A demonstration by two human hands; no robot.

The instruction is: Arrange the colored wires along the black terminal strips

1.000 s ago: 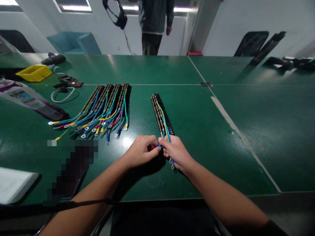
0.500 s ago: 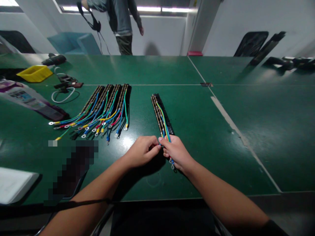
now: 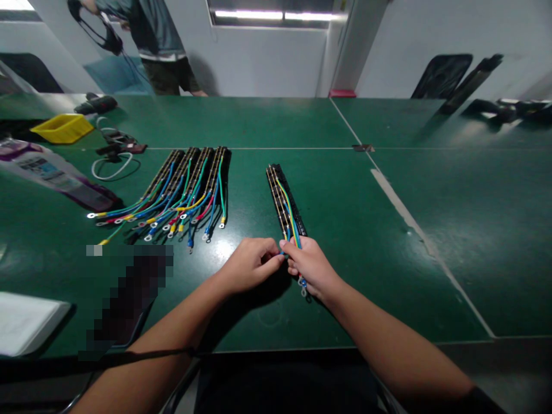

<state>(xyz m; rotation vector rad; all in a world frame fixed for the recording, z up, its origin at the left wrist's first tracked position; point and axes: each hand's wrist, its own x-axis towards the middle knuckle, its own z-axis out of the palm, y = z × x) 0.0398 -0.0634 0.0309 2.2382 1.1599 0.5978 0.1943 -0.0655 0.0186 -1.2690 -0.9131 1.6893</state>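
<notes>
A long black terminal strip (image 3: 277, 198) with brass-coloured contacts lies on the green table in front of me. Green, yellow and blue wires (image 3: 291, 215) run down it towards me. My right hand (image 3: 314, 263) is closed around these wires at the strip's near end, and their ring terminals (image 3: 303, 286) stick out below the fist. Beside it, the thumb and fingers of my left hand (image 3: 251, 265) pinch what looks like a thin wire just left of my right thumb; most of it is hidden by the fingers.
Several similar wired strips (image 3: 196, 172) lie side by side to the left. Around them are a purple-and-white package (image 3: 56, 175), a yellow bin (image 3: 63, 127), a white cable (image 3: 111, 168), a blurred-out dark object (image 3: 129, 299) and a white block (image 3: 30, 322). A person (image 3: 155, 40) stands beyond the table.
The person beyond the table has moved to the left with the black strapped object. Both my hands and the strip look the same as before.
</notes>
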